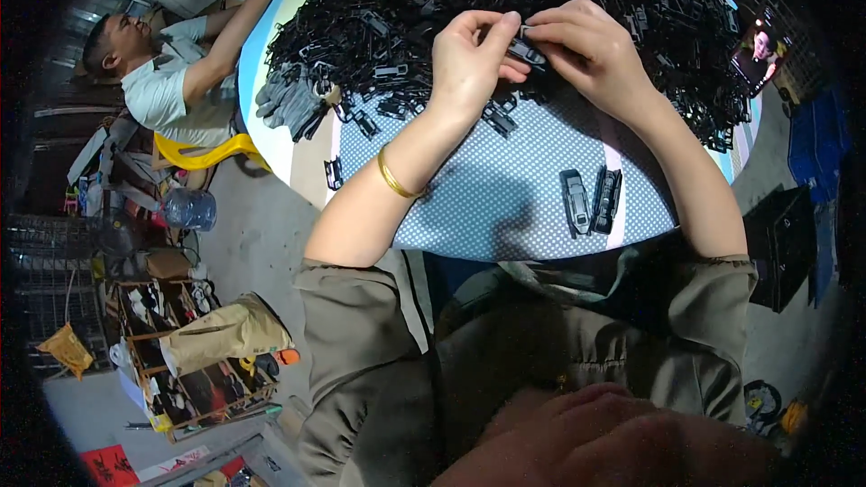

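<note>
Over the near edge of a heap of small black plastic parts [361, 27], my hands come together at the fingertips. A small black-and-grey plastic part [527, 52] is pinched between them. My left hand [465, 63], with a gold bangle on its forearm, grips its left side with thumb and fingers. The fingers of my right hand [591, 50] close on its upper right end, hiding some of it. Nearer to me on the dotted tablecloth [469, 207] lie a long grey-and-black part [575, 202] and a black part [607, 200], side by side.
Grey gloves [290, 101] lie at the heap's left edge. A lone black part [334, 173] rests by my left forearm. A lit screen [758, 56] stands at the right rim. Another person [176, 81] sits at the left on a yellow chair [203, 155], one arm on the table.
</note>
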